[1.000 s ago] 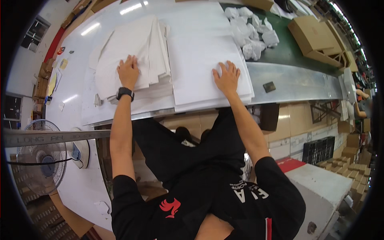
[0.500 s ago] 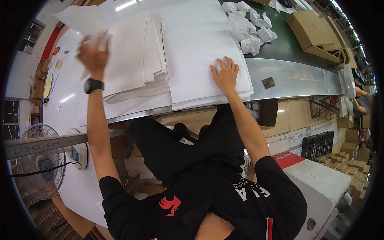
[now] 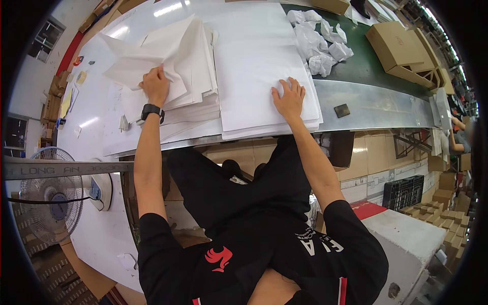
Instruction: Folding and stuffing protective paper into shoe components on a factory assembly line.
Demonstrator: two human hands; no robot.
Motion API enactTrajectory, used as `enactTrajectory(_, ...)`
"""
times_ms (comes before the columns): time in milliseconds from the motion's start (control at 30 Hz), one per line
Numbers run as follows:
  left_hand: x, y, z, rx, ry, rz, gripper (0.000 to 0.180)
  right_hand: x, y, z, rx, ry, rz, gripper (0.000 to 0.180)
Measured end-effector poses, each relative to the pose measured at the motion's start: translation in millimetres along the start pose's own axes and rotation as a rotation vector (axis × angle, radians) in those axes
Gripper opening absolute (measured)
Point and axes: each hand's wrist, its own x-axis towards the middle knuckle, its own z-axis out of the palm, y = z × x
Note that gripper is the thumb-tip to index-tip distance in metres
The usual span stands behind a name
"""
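Observation:
My left hand (image 3: 155, 86), with a black watch on its wrist, pinches the near edge of a white paper sheet (image 3: 175, 53). The sheet buckles and slants over a loose, fanned stack of paper (image 3: 208, 76) on the left part of the table. My right hand (image 3: 289, 100) lies with its fingers apart on the right side of a neater white paper stack (image 3: 249, 86). Both stacks lie side by side close to the table's near edge.
Several crumpled white paper wads (image 3: 323, 43) sit on a green surface beyond the right stack. Farther right stands an open cardboard box (image 3: 399, 48). A small dark block (image 3: 342, 110) rests on the metal strip (image 3: 378, 99). A fan (image 3: 53, 198) stands at lower left, by a metal bar (image 3: 71, 169).
My left hand has come right and nearer, bringing the lifted sheet from the far left over the loose stack. My right hand stays on the neater stack.

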Motion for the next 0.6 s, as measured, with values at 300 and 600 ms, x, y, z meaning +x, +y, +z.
enactTrajectory(300, 10.6, 73.2, -121.7, 0.051, 0.036, 0.377, 0.027, 1.9, 3.9, -0.4, -0.016, 0.007, -0.009, 0.047)
enactTrajectory(600, -64.4, 53.2, -56.3, 0.133, 0.001, 0.579, 0.026, 2.6, 2.2, 4.1, -0.026, 0.000, -0.006, 0.048)
